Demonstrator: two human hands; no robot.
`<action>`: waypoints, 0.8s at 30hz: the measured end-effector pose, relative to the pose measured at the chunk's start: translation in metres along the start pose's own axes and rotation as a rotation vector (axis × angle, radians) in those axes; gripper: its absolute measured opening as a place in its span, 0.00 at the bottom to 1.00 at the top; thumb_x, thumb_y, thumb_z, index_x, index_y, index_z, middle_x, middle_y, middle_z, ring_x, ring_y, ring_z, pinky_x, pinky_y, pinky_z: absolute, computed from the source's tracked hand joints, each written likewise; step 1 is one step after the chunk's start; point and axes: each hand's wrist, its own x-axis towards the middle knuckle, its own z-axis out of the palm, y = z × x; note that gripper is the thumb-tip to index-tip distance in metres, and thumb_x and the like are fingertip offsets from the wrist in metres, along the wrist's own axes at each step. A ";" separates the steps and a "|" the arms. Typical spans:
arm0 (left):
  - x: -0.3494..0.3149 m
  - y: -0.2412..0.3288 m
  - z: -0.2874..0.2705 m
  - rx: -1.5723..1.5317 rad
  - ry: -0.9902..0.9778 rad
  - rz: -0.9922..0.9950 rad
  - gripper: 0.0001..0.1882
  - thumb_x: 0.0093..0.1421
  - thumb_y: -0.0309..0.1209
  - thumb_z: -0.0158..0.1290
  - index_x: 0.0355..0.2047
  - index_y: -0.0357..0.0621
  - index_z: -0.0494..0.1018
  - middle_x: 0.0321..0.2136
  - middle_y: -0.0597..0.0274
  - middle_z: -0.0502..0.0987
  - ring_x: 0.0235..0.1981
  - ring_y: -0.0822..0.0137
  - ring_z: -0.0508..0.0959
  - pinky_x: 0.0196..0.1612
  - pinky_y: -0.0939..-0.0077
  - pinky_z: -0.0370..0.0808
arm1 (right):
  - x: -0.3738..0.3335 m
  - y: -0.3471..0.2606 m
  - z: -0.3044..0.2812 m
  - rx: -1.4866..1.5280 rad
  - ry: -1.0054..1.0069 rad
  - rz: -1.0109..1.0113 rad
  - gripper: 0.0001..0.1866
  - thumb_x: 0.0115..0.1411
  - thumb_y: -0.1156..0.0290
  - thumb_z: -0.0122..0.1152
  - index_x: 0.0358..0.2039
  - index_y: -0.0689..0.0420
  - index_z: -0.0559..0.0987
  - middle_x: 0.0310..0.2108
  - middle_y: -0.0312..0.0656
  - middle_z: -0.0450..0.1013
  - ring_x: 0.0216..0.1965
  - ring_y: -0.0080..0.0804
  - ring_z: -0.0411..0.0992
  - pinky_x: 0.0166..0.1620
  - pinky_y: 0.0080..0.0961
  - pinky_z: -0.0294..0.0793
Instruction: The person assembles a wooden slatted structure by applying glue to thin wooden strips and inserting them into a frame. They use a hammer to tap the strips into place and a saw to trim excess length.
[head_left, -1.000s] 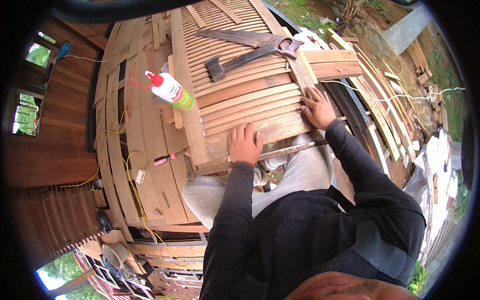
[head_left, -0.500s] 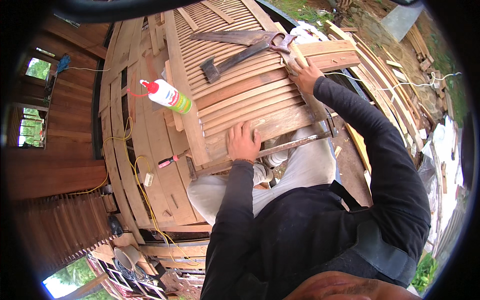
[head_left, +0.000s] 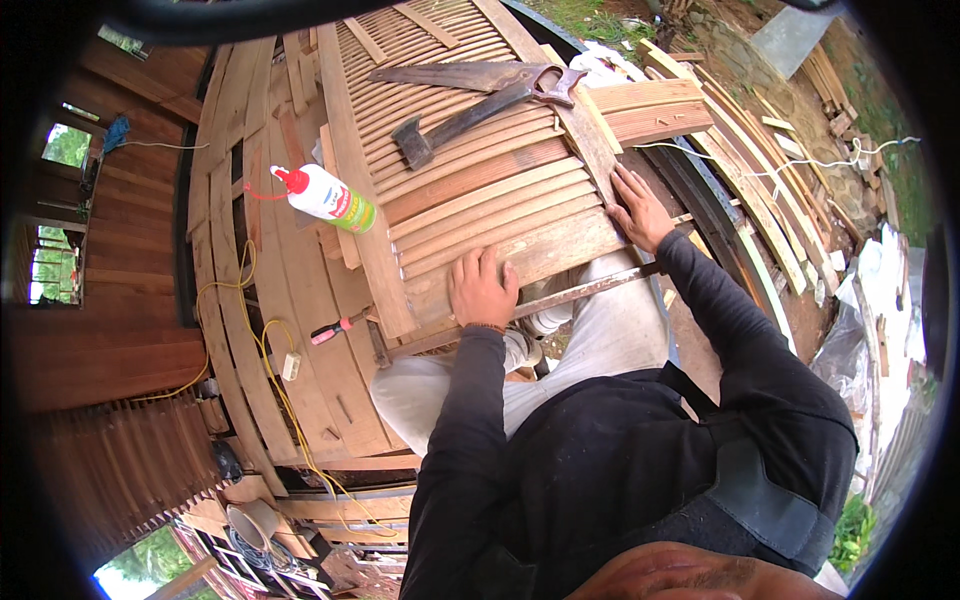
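Observation:
A slatted wooden panel (head_left: 520,252), like a louvred shutter, lies in front of me, its near end over my lap. My left hand (head_left: 483,287) rests on its wide near rail, fingers laid over the wood. On the right side piece, close to the near corner, my right hand (head_left: 641,212) lies with fingers stretched out. A rusty metal bar (head_left: 585,292), like part of a clamp, runs along the near edge. Across the slats lie a handsaw (head_left: 455,76) and a hammer (head_left: 450,130). A white and green glue bottle (head_left: 325,200) with a red cap stands by the left side piece.
Left of the panel, a screwdriver (head_left: 337,328) with a pink and black handle lies on the planks (head_left: 300,300), beside a yellow cord (head_left: 250,270) with a white socket (head_left: 291,366). A thick timber piece (head_left: 655,112) juts out at right. Stacked wood strips (head_left: 770,200) lie beyond it.
My right hand has slid nearer to me along the panel's right side piece, toward the corner. The left hand stays on the near rail. The view has shifted slightly.

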 end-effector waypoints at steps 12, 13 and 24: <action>0.002 0.000 0.000 0.015 0.014 0.038 0.19 0.61 0.38 0.59 0.50 0.43 0.80 0.48 0.54 0.78 0.50 0.48 0.75 0.55 0.53 0.72 | -0.023 -0.023 -0.012 -0.087 0.006 0.133 0.30 0.70 0.57 0.57 0.66 0.62 0.72 0.72 0.53 0.61 0.73 0.59 0.56 0.73 0.49 0.56; 0.002 0.000 -0.001 0.020 0.007 0.037 0.19 0.60 0.38 0.59 0.50 0.43 0.80 0.48 0.53 0.78 0.50 0.48 0.75 0.55 0.53 0.72 | -0.028 -0.026 -0.013 -0.081 0.009 0.131 0.30 0.70 0.57 0.57 0.66 0.61 0.72 0.72 0.53 0.61 0.73 0.59 0.56 0.73 0.50 0.56; 0.000 0.002 -0.002 -0.017 -0.021 0.013 0.20 0.60 0.37 0.58 0.52 0.45 0.79 0.49 0.52 0.77 0.52 0.46 0.74 0.56 0.52 0.71 | -0.026 -0.028 -0.013 -0.232 -0.132 0.182 0.35 0.73 0.50 0.47 0.74 0.57 0.61 0.78 0.40 0.51 0.77 0.52 0.49 0.73 0.64 0.51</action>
